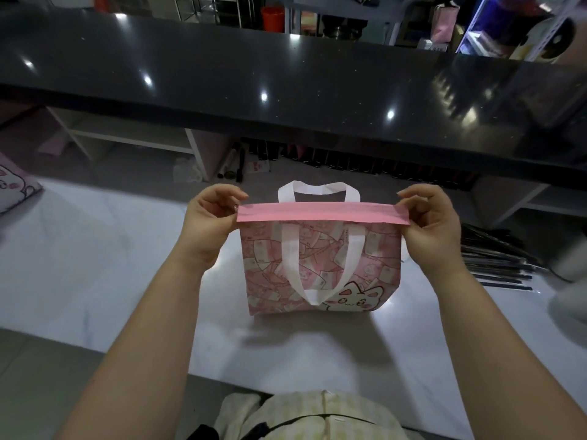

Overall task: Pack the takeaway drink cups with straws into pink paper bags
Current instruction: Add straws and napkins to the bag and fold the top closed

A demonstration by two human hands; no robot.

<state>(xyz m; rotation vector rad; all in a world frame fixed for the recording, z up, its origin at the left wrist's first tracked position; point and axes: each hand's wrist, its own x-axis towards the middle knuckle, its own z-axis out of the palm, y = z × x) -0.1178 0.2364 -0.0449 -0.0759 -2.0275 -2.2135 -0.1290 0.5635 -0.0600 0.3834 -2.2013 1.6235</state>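
Observation:
A pink paper bag (320,268) printed with a cartoon bunny stands on the white counter (95,265) in front of me. Its plain pink top edge is folded over into a flat band, and white handles show above and below the fold. My left hand (211,223) pinches the left end of that folded band. My right hand (428,223) pinches the right end. What is inside the bag is hidden. No drink cup is in view.
A pile of wrapped black straws (495,258) lies on the counter at the right. Another pink bunny bag (16,188) shows at the left edge. A raised black countertop (286,74) runs across beyond the bag, with shelves under it.

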